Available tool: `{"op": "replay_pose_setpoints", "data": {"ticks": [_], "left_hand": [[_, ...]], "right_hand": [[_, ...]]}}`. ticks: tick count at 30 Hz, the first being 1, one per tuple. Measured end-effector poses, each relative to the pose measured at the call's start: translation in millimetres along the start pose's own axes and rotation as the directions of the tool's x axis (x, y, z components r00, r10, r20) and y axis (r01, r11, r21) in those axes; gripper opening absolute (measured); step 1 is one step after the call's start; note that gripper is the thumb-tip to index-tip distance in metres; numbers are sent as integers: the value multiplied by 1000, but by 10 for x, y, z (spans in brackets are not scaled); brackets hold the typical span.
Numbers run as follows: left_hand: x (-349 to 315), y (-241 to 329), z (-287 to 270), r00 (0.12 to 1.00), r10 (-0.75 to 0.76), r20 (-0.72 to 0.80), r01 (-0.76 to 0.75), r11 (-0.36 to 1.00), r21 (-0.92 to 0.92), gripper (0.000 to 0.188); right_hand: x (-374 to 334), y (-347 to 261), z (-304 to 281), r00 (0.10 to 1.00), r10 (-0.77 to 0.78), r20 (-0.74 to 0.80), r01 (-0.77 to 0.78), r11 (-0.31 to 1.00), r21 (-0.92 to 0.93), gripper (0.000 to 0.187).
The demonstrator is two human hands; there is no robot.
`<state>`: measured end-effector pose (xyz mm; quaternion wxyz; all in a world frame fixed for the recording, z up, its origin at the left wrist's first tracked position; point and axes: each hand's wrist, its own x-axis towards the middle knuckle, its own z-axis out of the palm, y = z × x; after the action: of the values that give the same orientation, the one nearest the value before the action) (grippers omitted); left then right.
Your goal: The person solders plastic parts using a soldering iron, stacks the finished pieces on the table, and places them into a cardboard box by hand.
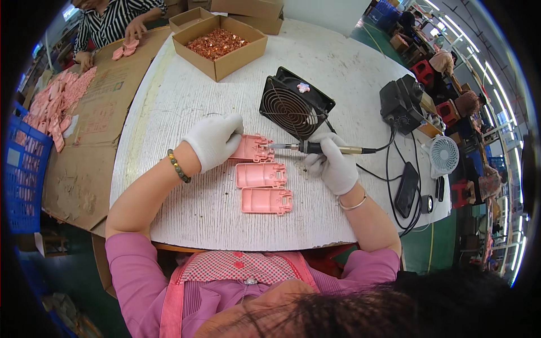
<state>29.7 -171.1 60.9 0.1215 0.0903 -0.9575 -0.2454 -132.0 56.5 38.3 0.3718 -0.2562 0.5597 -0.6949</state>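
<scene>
My right hand (333,166), in a white glove, grips a soldering iron (352,150). Its metal tip points left and meets the clip end of a pink plastic shell (248,147). With closed fingers, my gloved left hand (215,141) holds that shell against the table at its left end. Two more pink shells, a middle one (260,175) and a nearer one (266,200), lie in a column just below it, hollow side up. Whatever lies right under the iron's tip is too small to make out.
A black fan (290,104) stands behind the iron. Further back is a cardboard box (222,65) of small copper-coloured parts. At right are a black soldering station (401,104), cables, a phone (407,190) and a small white fan (444,155). A co-worker (115,25) handles pink pieces at far left.
</scene>
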Motion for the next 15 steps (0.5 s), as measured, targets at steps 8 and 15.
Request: {"op": "replay_pose_setpoints", "data": {"ticks": [8,15], "left_hand": [[5,-7,21,1000,21,-2,-21,1000,-20,7],[27,-75,27,999,33,4,-33,999,-3,15]], "right_hand": [[-15,-27,55,997,61,-41,-65,994,-87,26],[5,9,10,998,-4,-66,0,998,-65,29]]}}
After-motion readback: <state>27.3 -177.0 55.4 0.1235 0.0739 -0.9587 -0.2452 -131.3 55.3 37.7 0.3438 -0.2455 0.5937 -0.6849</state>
